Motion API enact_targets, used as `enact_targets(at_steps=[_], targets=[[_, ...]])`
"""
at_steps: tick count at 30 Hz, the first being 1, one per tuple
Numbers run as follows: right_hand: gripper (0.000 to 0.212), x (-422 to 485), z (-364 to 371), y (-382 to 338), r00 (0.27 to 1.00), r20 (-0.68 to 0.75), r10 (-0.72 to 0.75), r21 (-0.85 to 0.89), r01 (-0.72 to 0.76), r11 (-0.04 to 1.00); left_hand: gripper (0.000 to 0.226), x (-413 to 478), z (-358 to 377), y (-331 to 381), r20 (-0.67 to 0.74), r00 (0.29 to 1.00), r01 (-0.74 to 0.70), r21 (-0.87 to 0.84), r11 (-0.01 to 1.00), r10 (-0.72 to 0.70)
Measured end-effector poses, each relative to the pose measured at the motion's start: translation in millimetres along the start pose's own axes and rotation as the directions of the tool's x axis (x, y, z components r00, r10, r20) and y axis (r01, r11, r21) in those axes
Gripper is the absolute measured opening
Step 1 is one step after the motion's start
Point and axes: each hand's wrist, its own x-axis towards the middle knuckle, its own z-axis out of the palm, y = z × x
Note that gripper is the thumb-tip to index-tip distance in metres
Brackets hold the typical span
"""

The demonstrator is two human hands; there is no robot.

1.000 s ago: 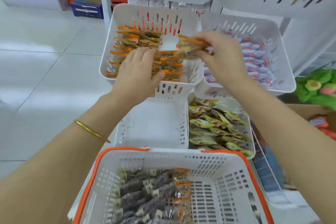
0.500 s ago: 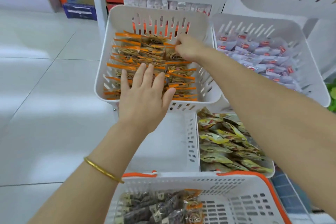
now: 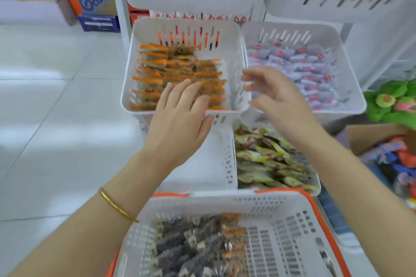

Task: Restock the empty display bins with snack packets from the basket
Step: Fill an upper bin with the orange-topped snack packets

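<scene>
While the left grip (image 3: 180,119) lies flat over the stocked bin (image 3: 184,21) beyond the basket (image 3: 225,197) and the right grip (image 3: 279,99) hangs loose, both empty, the basket's snack packets (image 3: 191,245) look light, soft and slippery: pinch a sealed edge.

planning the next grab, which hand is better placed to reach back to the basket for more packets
Right, likely. The right hand hangs open and empty in the air, free to drop to the basket. The left hand lies flat on the orange packets.
</scene>
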Motion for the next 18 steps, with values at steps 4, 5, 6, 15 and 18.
enact_targets(at_steps=[4, 5, 6, 15, 18], targets=[[0.035, -120.5, -2.5, 53.5, 0.926, 0.046, 0.375, 0.256, -0.374, 0.891, 0.039, -50.9, -4.9, 53.2, 0.140, 0.976, -0.157, -0.084, 0.984, 0.167], [0.032, -145.8, -0.2, 81.3, 0.874, 0.068, 0.482, 0.187, -0.485, 0.854, 0.041, -68.6, 0.6, 66.3, 0.227, 0.953, -0.177, -0.114, 0.978, 0.199], [0.029, -171.6, 3.0, 110.9, 0.812, 0.097, 0.575, 0.049, -0.581, 0.813, 0.042, -88.0, 8.3, 78.0, 0.328, 0.914, -0.202, -0.139, 0.969, 0.237], [0.061, -321.3, 43.9, 262.8, 0.264, 0.469, 0.843, -0.784, -0.315, 0.535, 0.040, -184.5, 42.6, 145.9, 0.697, 0.693, -0.053, -0.202, 0.978, 0.181], [0.067, -332.1, 57.9, 280.8, 0.298, 0.437, 0.849, -0.820, -0.255, 0.512, 0.038, -188.1, 47.5, 143.1, 0.694, 0.698, -0.062, -0.187, 0.980, 0.177]])
